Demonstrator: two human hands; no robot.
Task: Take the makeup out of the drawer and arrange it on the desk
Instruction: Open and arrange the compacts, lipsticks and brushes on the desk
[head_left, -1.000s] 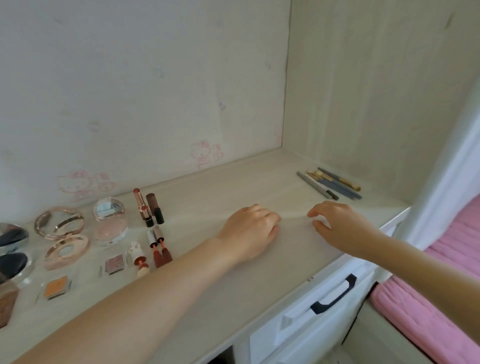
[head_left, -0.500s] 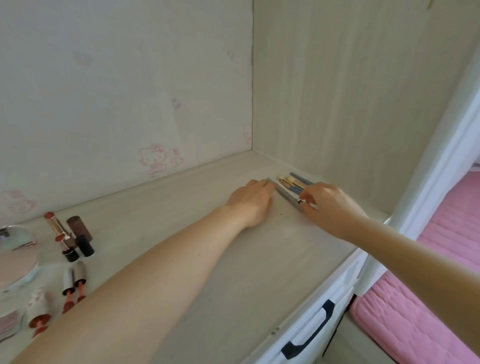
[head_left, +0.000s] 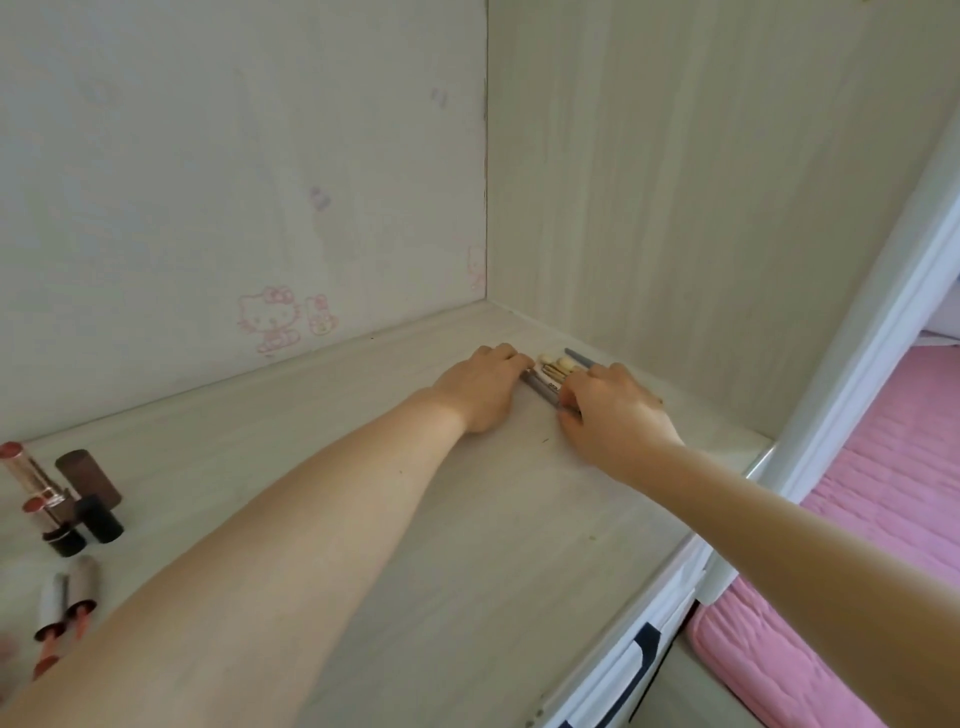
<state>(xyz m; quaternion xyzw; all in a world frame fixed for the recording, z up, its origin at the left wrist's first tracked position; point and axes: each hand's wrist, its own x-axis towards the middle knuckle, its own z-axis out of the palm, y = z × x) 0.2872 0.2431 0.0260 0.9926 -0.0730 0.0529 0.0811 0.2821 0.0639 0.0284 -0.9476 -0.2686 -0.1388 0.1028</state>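
A small bunch of makeup pencils and brushes (head_left: 551, 375) lies on the pale desk (head_left: 467, 519) near the back right corner. My left hand (head_left: 480, 392) presses against the bunch from its left side, fingers curled over the top ends. My right hand (head_left: 613, 415) covers the near ends of the bunch from the right, fingers bent around them. Several lipsticks (head_left: 62, 493) lie at the desk's far left, some with caps off.
The back wall carries faint pink cat stickers (head_left: 270, 319). A wood side panel (head_left: 701, 208) closes the desk on the right. A white drawer front with a black handle (head_left: 647, 644) sits under the desk edge. A pink bed cover (head_left: 857, 519) lies at the right.
Both hands travelled from the desk's middle to the pencils and brushes at the right and closed in on them. The view swung right, leaving the compacts out of frame.
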